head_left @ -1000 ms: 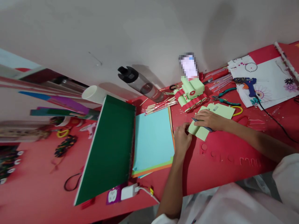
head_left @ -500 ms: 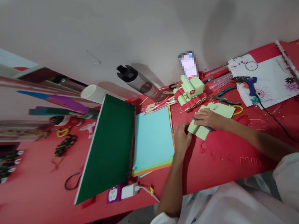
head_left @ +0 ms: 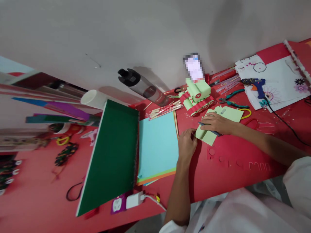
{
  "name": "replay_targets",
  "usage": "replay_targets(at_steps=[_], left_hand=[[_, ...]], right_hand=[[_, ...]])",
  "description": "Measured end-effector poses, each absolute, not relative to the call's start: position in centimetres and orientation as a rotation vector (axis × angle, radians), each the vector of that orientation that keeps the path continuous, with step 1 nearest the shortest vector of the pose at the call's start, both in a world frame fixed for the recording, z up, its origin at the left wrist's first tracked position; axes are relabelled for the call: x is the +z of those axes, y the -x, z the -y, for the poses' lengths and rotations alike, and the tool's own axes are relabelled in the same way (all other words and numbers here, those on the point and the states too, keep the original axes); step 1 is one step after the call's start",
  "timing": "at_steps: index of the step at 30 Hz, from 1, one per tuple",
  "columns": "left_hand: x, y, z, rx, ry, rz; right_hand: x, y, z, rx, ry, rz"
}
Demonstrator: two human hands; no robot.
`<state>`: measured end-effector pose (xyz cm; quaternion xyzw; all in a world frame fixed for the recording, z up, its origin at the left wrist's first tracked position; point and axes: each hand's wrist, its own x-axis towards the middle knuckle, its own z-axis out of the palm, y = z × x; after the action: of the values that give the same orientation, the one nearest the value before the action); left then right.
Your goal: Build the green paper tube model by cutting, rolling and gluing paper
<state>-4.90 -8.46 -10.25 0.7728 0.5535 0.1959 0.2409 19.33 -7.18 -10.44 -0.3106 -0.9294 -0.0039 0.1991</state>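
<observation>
A sheet of light green paper (head_left: 205,137) lies at an angle on the red table, with a cut-out shape along its far side. My right hand (head_left: 213,123) rests over it, fingers curled around a dark, slim, pen-like tool (head_left: 215,132); its exact kind is unclear. At the paper's left edge is my left hand (head_left: 188,142), fingers bent and closed on that edge, fingertips partly hidden. Just beyond stands a green and red paper model vehicle (head_left: 198,96) with a cross on its side.
Left of my hands lie coloured sheets (head_left: 157,145) beside an upright green board (head_left: 111,155). Behind are wooden sticks (head_left: 165,110), a bottle (head_left: 148,88) and a phone (head_left: 193,66). Pliers (head_left: 234,98), a corded glue gun (head_left: 259,86) and red paper with cutouts (head_left: 228,152) lie rightward.
The view has shifted slightly, moving the surroundings a little leftward in the picture. Both hands keep nearly the same places on the green paper.
</observation>
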Motion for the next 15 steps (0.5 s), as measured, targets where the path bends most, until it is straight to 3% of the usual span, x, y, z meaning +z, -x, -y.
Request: replay_targets(at_steps=[5, 11, 15], left_hand=[[-10.7, 5.0, 8.0, 0.582, -1.871, -1.527], [-11.6, 5.0, 6.9, 0.662, -1.57, -1.335], [-11.5, 5.0, 6.7, 0.659, -1.51, -1.273]], right_hand=[[-8.3, -19.6, 7.6, 0.29, 0.762, 2.393], [-4.9, -20.1, 8.3, 1.437, 0.767, 2.127], [-5.5, -19.0, 8.8, 1.448, 0.92, 2.094]])
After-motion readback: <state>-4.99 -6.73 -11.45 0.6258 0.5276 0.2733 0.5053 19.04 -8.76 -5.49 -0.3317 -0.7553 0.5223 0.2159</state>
